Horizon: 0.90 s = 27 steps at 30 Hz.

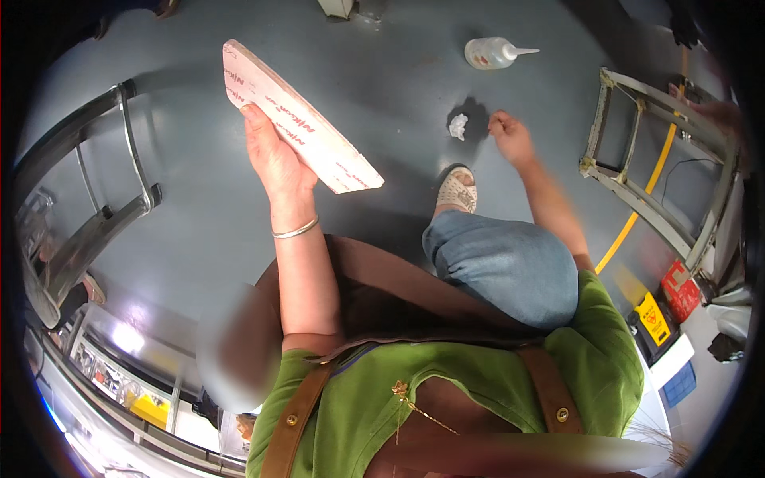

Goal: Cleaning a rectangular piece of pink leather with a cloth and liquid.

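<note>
My left hand [272, 152] grips a flat pale panel [299, 122] by its lower edge, the thumb pressed on its face. The panel is tilted and covered in film with repeated red printing. My right hand [511, 137] is held out above the grey floor, fingers curled, with nothing visible in them. A crumpled white wad [458, 126], perhaps paper or film, is just left of those fingers, apart from them. Whether it rests on the floor is hard to tell. Farther out, a translucent squeeze bottle [491, 53] with a long nozzle lies on its side or appears so.
A metal frame [633, 188] stands at the right, over a yellow floor line [618, 239]. Dark metal rails [89, 137] are at the left. A yellow warning sign [652, 318] and a red container [680, 291] are at lower right. Shelving [137, 394] fills the lower left.
</note>
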{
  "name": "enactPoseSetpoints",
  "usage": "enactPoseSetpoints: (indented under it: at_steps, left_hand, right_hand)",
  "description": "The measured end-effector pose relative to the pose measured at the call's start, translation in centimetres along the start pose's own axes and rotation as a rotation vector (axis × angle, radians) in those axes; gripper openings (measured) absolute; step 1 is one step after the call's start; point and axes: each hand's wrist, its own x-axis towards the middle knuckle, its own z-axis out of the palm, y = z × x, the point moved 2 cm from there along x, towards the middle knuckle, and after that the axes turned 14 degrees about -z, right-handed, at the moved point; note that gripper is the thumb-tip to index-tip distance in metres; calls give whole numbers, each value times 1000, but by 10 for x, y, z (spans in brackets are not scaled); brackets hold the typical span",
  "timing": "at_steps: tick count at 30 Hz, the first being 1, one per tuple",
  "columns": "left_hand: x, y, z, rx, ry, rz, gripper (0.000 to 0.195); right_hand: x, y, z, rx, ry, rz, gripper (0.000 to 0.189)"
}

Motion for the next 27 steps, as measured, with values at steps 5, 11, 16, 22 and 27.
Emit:
enactPoseSetpoints:
  at_steps: [5,11,16,22,27]
  left_hand:
    - [0,-1,6,-22,4,1,42]
    - [3,-1,-12,-86,51,-46,42]
    - [5,0,-9,-77,62,-57,43]
    - [5,1,-4,-17,30,-58,43]
    - [8,3,-23,-31,106,-68,42]
  right_hand:
    - [0,-22,30,-353,106,-205,21]
    - [6,-34,43,-938,-54,-198,40]
    - [1,-2,43,-496,-9,-154,38]
    - [34,-6,48,-350,140,-270,27]
    - [86,-32,66,-435,170,-440,29]
